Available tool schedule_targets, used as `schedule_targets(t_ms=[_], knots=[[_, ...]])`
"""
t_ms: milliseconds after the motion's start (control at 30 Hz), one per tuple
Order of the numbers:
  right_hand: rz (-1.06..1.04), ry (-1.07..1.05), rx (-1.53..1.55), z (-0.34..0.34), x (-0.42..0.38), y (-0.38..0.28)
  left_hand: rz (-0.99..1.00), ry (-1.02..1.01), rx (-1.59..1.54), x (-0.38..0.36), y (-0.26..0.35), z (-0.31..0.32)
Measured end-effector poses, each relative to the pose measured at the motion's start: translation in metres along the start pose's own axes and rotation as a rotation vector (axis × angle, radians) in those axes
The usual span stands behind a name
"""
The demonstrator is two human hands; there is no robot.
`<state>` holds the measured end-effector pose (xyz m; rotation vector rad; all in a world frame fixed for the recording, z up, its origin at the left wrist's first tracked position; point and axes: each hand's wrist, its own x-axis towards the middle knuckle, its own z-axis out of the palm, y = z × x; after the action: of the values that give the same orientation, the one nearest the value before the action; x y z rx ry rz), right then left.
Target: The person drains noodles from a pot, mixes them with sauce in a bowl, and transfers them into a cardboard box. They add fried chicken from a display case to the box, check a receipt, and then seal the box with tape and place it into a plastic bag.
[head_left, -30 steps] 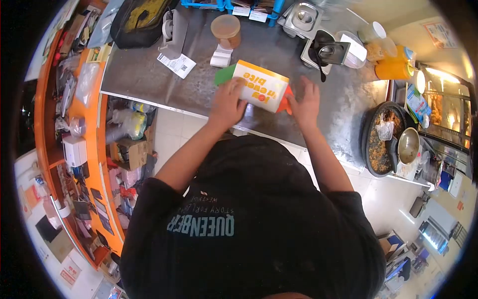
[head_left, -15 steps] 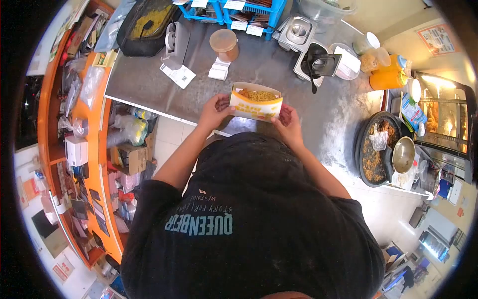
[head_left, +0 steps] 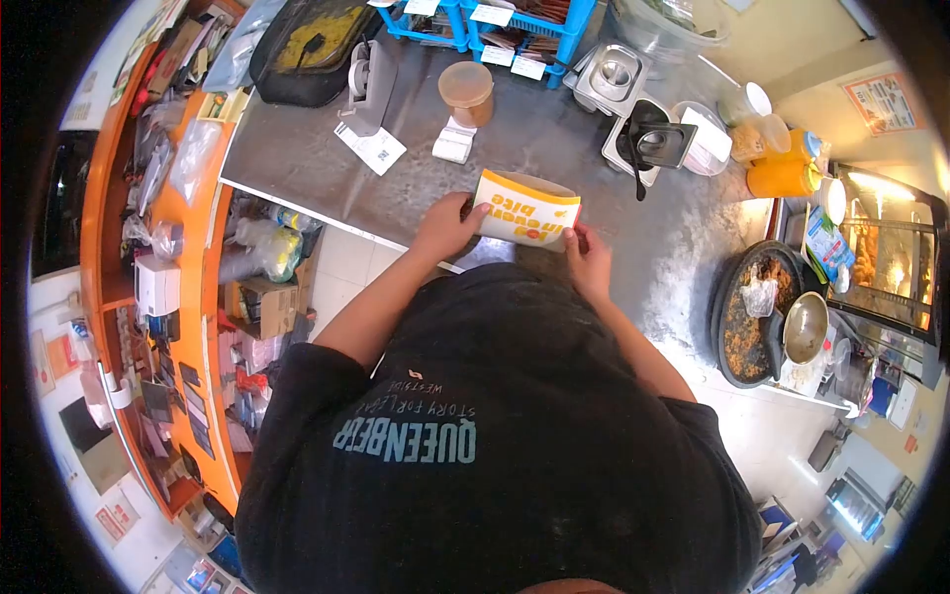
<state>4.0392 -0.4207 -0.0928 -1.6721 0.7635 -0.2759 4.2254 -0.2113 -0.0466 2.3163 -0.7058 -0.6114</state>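
Steel counter (head_left: 554,129), box (head_left: 524,210) between both hands' fingers (head_left: 473,210)

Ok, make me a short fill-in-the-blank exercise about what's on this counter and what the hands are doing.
1. Both hands hold a yellow and white ____ with red lettering; the left hand grips one end, the right hand the other.
2. The counter has a ____ surface.
3. The lidded round tub stands just in front of the ____ baskets.
4. The spoon lies in the ____ pan of fried food.

Missing words: box; metal; blue; black
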Motion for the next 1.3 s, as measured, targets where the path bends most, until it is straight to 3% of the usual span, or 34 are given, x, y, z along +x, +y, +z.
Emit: schedule_targets(t_ms=[67, 167, 267, 367, 433, 533, 567, 633, 833, 967, 1067, 1167, 1233, 1300], knots=[[-0.103, 0.022, -0.36, -0.005, 0.0, -0.032, 0.005, -0.018, 0.154, 0.007, 0.003, 0.003], [-0.094, -0.134, -0.762, -0.006, 0.021, -0.033, -0.041, -0.011, 0.222, 0.015, 0.005, 0.016], [-0.098, -0.124, -0.883, -0.005, 0.029, -0.031, -0.108, -0.036, 0.311, 0.028, 0.008, 0.013], [0.105, -0.269, -0.864, -0.011, 0.037, -0.056, -0.151, -0.091, 0.366, 0.034, 0.008, 0.005], [-0.143, -0.122, -0.748, -0.012, 0.036, -0.059, -0.235, -0.169, 0.291, 0.032, 0.03, -0.019], [-0.586, -0.034, -0.687, -0.004, 0.05, -0.04, 0.445, 0.349, 0.153, 0.043, -0.003, 0.008], [-0.748, -0.03, -0.682, -0.002, 0.055, -0.03, 0.513, 0.296, 0.129, 0.048, -0.014, 0.015], [-0.727, -0.069, -0.608, -0.001, 0.051, -0.028, 0.649, 0.187, 0.078, 0.051, -0.02, 0.019], [-0.43, -0.26, -0.535, 0.002, 0.026, -0.022, 0.278, -0.352, 0.118, 0.011, -0.022, 0.006], [-0.347, -0.146, -0.165, 0.009, 0.024, -0.025, 0.082, -0.198, -0.547, -0.002, -0.049, 0.031], [-0.324, -0.119, -0.127, 0.012, 0.023, -0.021, 0.057, -0.127, -0.71, -0.008, -0.047, 0.03], [0.016, -0.126, -0.263, 0.019, 0.027, -0.019, -0.019, -0.076, -0.412, -0.005, -0.03, 0.022], [-0.083, -0.049, -0.185, 0.031, 0.028, -0.004, -0.054, -0.053, -0.26, -0.006, -0.018, 0.02], [-0.168, -0.019, -0.172, 0.039, 0.032, 0.004, 0.033, -0.01, -0.078, -0.005, -0.025, 0.033]])
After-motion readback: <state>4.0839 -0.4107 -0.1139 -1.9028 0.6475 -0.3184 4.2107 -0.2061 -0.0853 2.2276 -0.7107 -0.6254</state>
